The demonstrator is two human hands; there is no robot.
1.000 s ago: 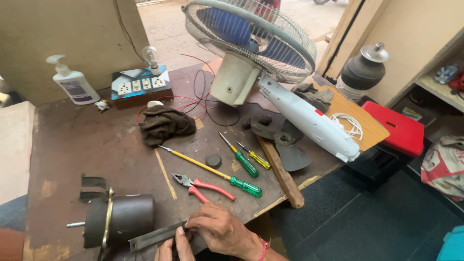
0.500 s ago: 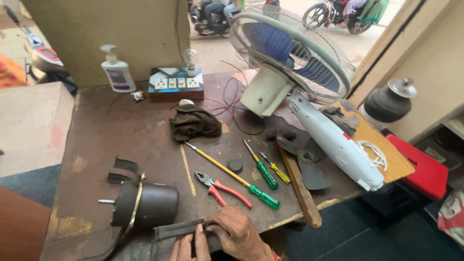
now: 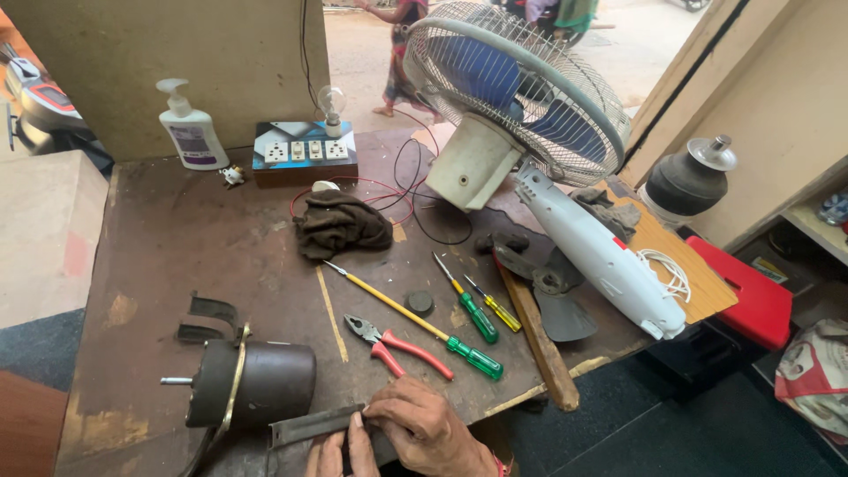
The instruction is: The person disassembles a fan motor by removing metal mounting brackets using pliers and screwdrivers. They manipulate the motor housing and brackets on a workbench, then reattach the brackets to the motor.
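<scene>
At the bottom edge of the head view my right hand (image 3: 424, 433) rests on a flat grey metal strip (image 3: 309, 426) that lies at the near edge of the brown workbench (image 3: 177, 256). My left hand (image 3: 329, 455) shows only as fingertips touching the same strip from below. A dark cylindrical fan motor (image 3: 247, 384) with a protruding shaft lies on its side just left of the strip. Red-handled pliers (image 3: 397, 346) lie just above my right hand. A long green-handled screwdriver (image 3: 415, 322) lies diagonally beside them.
Two shorter screwdrivers (image 3: 477, 305), a small black cap (image 3: 419, 303), a dark rag (image 3: 340, 225), a wooden-handled hammer (image 3: 534, 331), a table fan (image 3: 512, 88) lying on its side, a socket board with bulb (image 3: 305, 152), and a pump bottle (image 3: 190, 128) are on the bench. A red box (image 3: 751, 296) sits to the right.
The camera has tilted and shifted, so the bench sits more to the right in view. My hands stay on the metal strip by the motor.
</scene>
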